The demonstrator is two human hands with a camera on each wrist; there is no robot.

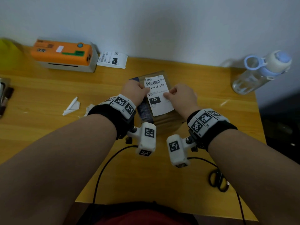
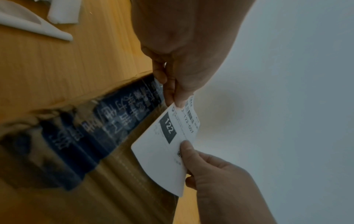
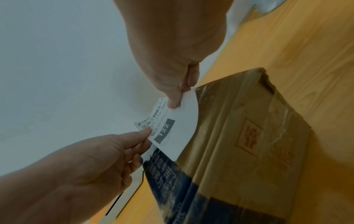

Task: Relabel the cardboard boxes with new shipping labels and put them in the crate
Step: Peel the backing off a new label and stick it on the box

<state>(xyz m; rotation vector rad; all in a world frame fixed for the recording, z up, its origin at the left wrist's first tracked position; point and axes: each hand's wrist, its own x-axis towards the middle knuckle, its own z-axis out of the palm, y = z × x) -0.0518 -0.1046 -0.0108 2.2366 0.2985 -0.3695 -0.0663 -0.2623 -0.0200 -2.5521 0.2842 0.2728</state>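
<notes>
A brown cardboard box with a dark blue printed tape strip stands on the wooden table in front of me. Just above its top face I hold a white shipping label printed "122". My left hand pinches the label's left edge and my right hand pinches its right edge. In the left wrist view the label curves over the box. In the right wrist view the label hangs slightly bent above the box. No crate is in view.
An orange and white label printer stands at the back left, with another printed label beside it. Torn paper scraps lie left of my arms. A water bottle stands at the right, black scissors near the front right edge.
</notes>
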